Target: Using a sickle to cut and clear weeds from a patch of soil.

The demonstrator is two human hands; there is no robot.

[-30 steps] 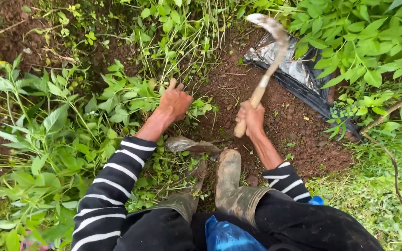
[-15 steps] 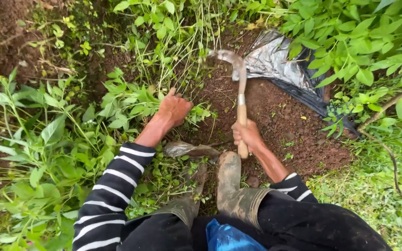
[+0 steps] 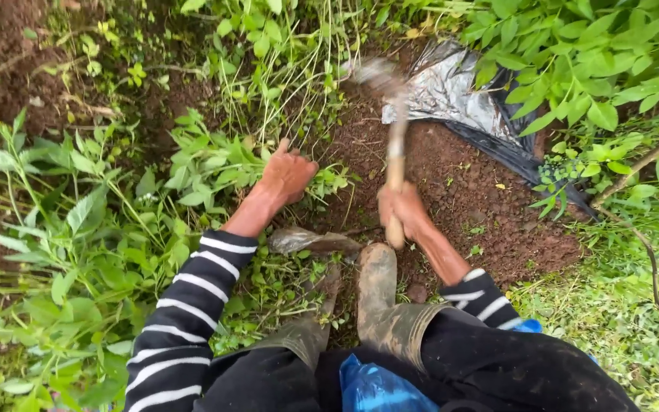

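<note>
My right hand [image 3: 404, 210] grips the wooden handle of a small hoe [image 3: 395, 156]; its blurred metal blade [image 3: 374, 73] is down at the base of tall weeds [image 3: 284, 72] by the bare brown soil [image 3: 459, 183]. My left hand [image 3: 287, 175] presses into a clump of leafy weeds [image 3: 215, 164], fingers spread over the stems. Both arms wear black sleeves with white stripes. My muddy rubber boots [image 3: 379, 294] stand just below the hands.
A crumpled black and silver plastic sheet [image 3: 467, 99] lies on the soil at the upper right. Leafy bushes [image 3: 604, 69] and a thin branch [image 3: 650, 160] crowd the right side. Dense weeds [image 3: 62, 244] fill the left. A blue plastic bag [image 3: 375, 389] sits at my lap.
The hoe has swung down and leftward from a raised position, its blade now at the weeds' base. My left hand has stayed on the leafy clump.
</note>
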